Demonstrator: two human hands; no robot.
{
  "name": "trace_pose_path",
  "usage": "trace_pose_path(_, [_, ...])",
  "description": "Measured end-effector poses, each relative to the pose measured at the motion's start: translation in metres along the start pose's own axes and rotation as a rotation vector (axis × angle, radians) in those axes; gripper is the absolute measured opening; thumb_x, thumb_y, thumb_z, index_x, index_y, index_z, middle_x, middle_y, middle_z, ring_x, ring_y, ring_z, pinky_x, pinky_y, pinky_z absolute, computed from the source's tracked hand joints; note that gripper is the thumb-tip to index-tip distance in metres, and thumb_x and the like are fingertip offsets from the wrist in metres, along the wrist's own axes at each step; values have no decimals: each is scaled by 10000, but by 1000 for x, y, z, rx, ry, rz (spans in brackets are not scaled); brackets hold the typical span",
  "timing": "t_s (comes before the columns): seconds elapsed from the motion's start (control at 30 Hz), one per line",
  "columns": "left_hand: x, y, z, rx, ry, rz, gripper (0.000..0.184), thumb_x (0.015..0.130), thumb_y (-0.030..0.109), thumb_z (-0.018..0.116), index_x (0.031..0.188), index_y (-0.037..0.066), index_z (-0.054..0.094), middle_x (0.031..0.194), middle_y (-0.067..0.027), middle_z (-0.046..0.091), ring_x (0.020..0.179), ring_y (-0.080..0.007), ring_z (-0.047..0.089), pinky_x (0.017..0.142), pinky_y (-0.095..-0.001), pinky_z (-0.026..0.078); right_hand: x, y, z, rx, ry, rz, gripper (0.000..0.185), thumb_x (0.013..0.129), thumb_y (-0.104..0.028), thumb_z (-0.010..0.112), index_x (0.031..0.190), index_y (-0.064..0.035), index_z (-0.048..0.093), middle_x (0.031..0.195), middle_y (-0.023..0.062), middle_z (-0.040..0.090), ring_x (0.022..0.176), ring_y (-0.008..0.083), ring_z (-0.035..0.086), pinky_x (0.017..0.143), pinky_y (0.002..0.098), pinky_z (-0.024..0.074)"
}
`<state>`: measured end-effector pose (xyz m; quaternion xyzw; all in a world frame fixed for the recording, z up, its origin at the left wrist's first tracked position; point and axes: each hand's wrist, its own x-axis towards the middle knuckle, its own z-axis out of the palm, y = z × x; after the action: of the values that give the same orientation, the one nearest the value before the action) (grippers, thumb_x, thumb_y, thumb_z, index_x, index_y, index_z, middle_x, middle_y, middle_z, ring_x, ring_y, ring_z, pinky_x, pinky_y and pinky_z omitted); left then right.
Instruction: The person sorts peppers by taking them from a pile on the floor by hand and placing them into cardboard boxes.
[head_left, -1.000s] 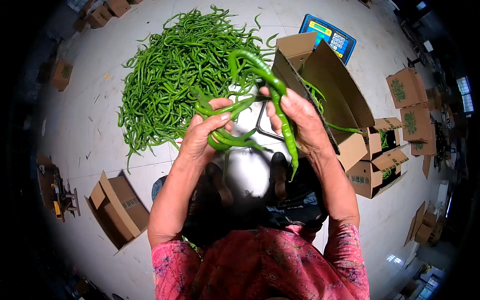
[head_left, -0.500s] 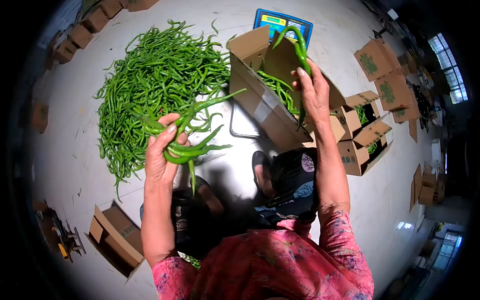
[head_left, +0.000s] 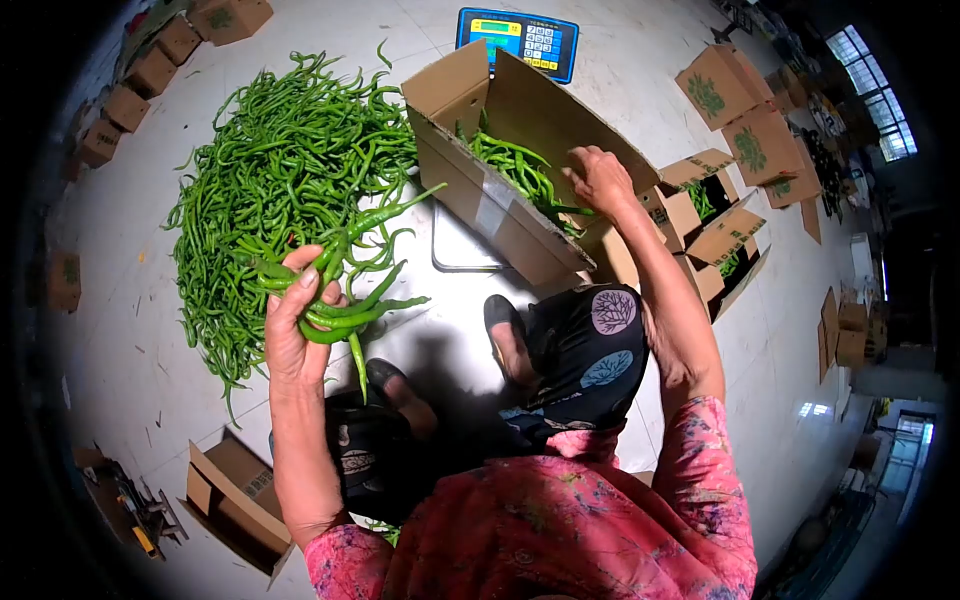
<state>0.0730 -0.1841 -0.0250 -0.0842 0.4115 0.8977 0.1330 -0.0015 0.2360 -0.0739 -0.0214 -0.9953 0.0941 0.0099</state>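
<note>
Several long green chili peppers [head_left: 345, 318] are bunched in my left hand [head_left: 296, 325], with fingers and thumb wrapped round them and the tips sticking out to the right. Behind that hand lies a large pile of green chili peppers [head_left: 290, 160] on the floor. My right hand [head_left: 602, 182] is over the right part of an open cardboard box [head_left: 480, 205], fingers loosely bent and apart, with no pepper visible in them. Inside the box, more chili peppers [head_left: 515, 165] lie along the left and middle. The box stands on a scale platform [head_left: 450, 245].
A blue scale display [head_left: 518, 42] stands behind the box. Cardboard boxes with peppers [head_left: 715, 285] sit to the right. An open carton [head_left: 235, 500] lies at lower left. Further boxes [head_left: 150, 70] line the far left, and flattened cartons [head_left: 725, 90] lie at the right.
My right hand has come down to the box, and the peppers it held are no longer seen in it. My left hand keeps its bunch. The whole view has shifted slightly.
</note>
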Motion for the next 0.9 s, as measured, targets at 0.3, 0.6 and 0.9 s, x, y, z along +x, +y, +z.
trace_pose_path(0.3, [3, -3, 6, 44, 25, -13, 320, 843, 91, 638, 1142, 26, 544, 914, -61, 574, 693, -127, 543, 626, -266, 465, -10, 57, 70, -813, -479, -38, 248, 894, -211, 502, 1057, -247, 686, 1070, -27, 648, 1016, 215, 536, 730, 372, 428])
trace_pose_path(0.6, [1, -5, 11, 37, 45, -34, 323, 833, 71, 639, 1137, 25, 544, 953, -86, 599, 697, -139, 557, 625, -275, 477, -14, 24, -28, -507, -359, 97, 273, 881, -110, 510, 1122, -151, 631, 1020, 87, 681, 988, 283, 646, 745, 429, 531])
trace_pose_path(0.9, [7, -5, 1, -180, -88, -38, 315, 865, 95, 599, 1165, 21, 537, 931, -70, 559, 701, -143, 502, 649, -298, 438, -39, -97, -77, 558, -91, -335, 480, 876, -377, 593, 1112, 40, 621, 1118, 215, 625, 1064, 360, 587, 930, 399, 441])
